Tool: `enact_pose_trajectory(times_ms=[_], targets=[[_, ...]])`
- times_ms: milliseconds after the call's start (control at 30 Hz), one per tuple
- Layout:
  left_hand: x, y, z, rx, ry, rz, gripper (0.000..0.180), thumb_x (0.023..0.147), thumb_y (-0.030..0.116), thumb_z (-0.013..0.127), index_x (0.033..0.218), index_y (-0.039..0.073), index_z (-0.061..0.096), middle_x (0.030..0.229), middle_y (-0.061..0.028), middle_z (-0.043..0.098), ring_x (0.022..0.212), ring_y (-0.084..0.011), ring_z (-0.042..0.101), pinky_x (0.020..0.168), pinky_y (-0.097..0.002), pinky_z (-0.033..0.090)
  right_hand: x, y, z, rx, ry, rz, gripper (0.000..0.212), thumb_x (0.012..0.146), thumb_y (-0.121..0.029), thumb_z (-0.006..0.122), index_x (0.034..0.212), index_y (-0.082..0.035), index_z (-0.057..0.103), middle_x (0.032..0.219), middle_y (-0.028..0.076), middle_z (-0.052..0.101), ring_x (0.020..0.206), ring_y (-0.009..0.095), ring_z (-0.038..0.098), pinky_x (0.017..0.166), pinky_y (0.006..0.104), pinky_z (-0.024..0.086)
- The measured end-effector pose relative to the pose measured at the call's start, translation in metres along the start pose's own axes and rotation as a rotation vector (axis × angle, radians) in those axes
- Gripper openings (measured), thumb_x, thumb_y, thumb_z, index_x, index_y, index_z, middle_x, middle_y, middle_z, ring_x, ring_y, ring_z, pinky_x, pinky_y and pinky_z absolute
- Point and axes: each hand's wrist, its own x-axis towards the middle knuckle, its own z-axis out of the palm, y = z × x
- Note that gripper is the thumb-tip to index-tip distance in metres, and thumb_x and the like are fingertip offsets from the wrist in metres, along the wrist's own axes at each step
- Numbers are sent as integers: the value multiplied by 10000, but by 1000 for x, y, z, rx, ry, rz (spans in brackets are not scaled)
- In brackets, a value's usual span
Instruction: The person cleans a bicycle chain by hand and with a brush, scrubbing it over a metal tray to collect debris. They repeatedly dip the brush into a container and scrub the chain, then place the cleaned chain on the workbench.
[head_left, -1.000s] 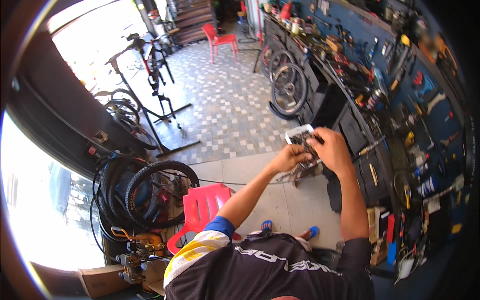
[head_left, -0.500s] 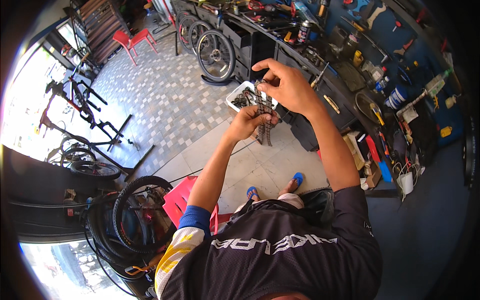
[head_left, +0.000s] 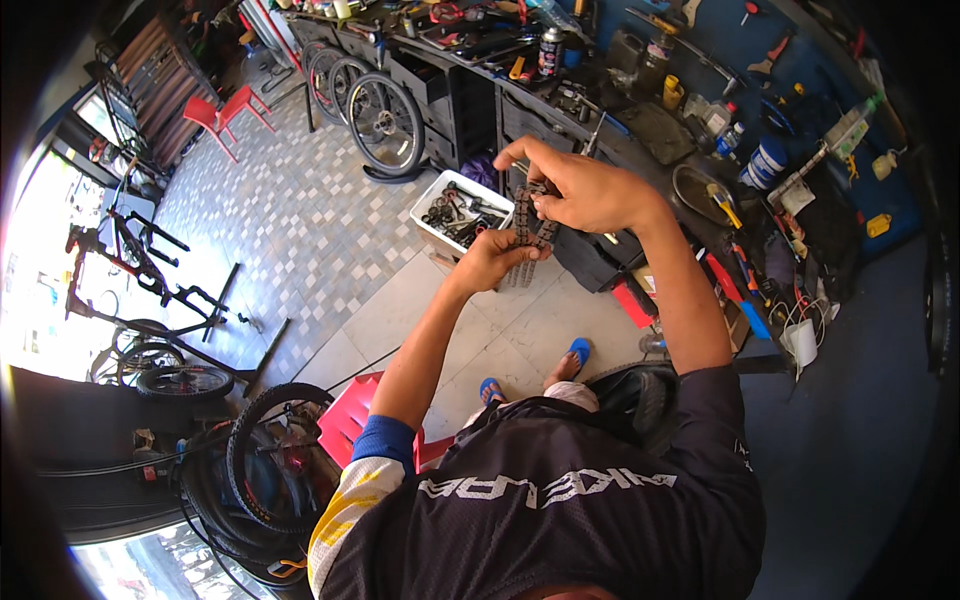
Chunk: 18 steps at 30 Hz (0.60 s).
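Note:
A dark bicycle chain (head_left: 522, 218) hangs in several strands between my two hands, out in front of my chest. My left hand (head_left: 492, 262) is closed around its lower part, with loose strands dangling below the fingers. Above and to the right, my right hand (head_left: 595, 192) pinches the top of the chain between thumb and fingers, its index finger raised. Just left of the chain stands a white bin (head_left: 416, 212) with assorted dark metal parts in it.
A long workbench (head_left: 655, 140) loaded with tools, cans and bottles runs along the right. Bicycle wheels (head_left: 385, 124) lean against its drawers. A bike frame (head_left: 165, 255) stands at left. Near me are a red chair (head_left: 350, 415), tyres (head_left: 270, 460) and a black box (head_left: 590, 262).
My view has swung right, so the surroundings sit further left and more of the white bin shows. The chain is bunched closer between my hands, and my right hand has come lower.

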Motion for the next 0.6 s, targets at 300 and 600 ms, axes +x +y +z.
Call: enact_pose_trajectory(times_ms=[300, 600], targets=[[86, -7, 56, -40, -89, -67, 180, 1007, 128, 693, 1120, 1, 754, 1011, -37, 778, 965, -99, 667, 892, -276, 519, -25, 77, -61, -37, 116, -24, 773, 883, -39, 628, 1597, -235, 405, 995, 129, 674, 845, 269, 662, 801, 410, 527], [195, -16, 124, 62, -139, -124, 215, 942, 71, 767, 1132, -26, 748, 1016, -63, 785, 943, -110, 704, 863, -286, 558, -93, 160, -145, 56, 297, -47, 680, 897, 22, 666, 1525, -191, 514, 908, 47, 625, 781, 153, 575, 735, 327, 495]])
